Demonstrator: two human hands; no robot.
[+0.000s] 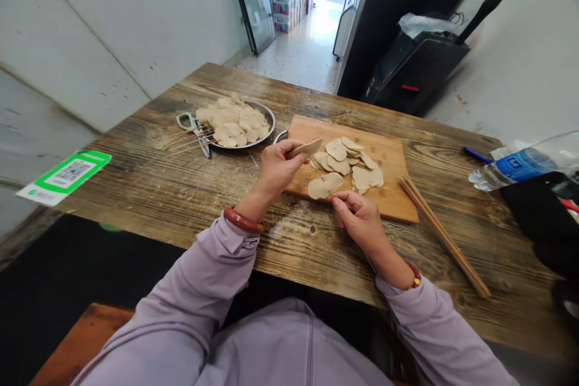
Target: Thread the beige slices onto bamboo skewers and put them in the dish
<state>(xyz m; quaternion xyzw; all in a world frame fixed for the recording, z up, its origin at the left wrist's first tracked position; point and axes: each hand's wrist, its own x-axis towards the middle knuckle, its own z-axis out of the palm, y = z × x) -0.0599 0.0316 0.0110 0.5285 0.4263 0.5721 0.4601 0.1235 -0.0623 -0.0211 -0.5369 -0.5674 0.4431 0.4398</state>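
My left hand [279, 167] pinches a thin beige slice [308, 147] by its edge, at the upper tip of a wooden skewer [315, 164]. Lower on that skewer sits another beige slice [325, 186], threaded on it. My right hand [359, 217] grips the skewer just below this slice, fingers closed. Beyond the hands, a pile of loose beige slices [339, 151] lies on the wooden cutting board [392, 198]. On the left, a round metal plate [271, 117] holds many skewered slices [235, 117], their sticks jutting over the rim.
Scissors [202, 140] with a pale green handle lie beside the plate. A bundle of bare skewers [446, 235] rests right of the board. Farther right are a water bottle [513, 167] and a blue pen [477, 155]. A green QR-code card [67, 176] is at the table's left edge.
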